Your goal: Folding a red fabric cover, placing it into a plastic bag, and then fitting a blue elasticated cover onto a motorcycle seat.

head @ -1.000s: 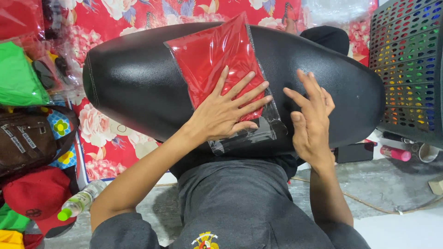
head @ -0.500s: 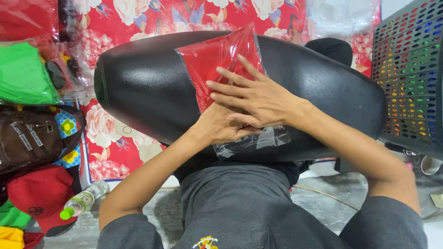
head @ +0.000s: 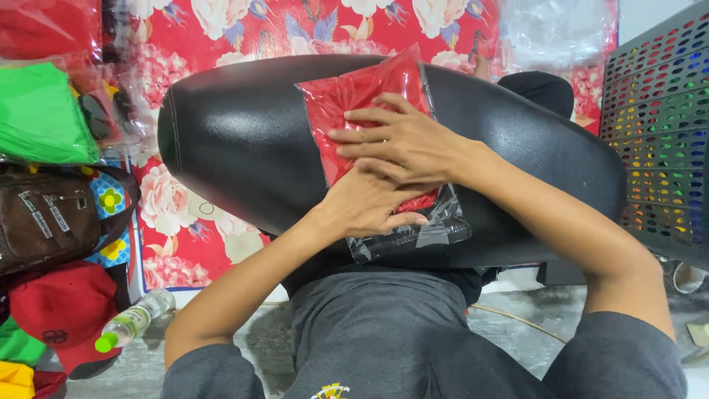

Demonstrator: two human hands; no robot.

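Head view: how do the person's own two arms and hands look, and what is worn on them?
Both forearms are bare, and the left hand and right hand wear no gloves. No rings, watch or bracelets are visible. Short dark grey sleeves cover the upper arms and belong to a dark grey shirt.

This is looking like a small home workshop or shop corner where clothing goods are being packed. Folded garments in clear bags, green (head: 44, 111) and red (head: 44, 26), are lying at the left beside a brown bag (head: 48, 218) and a red cap (head: 63, 307). A flowered red cloth (head: 221, 29) is covering the floor, and a perforated black crate (head: 661, 125) is standing at the right.
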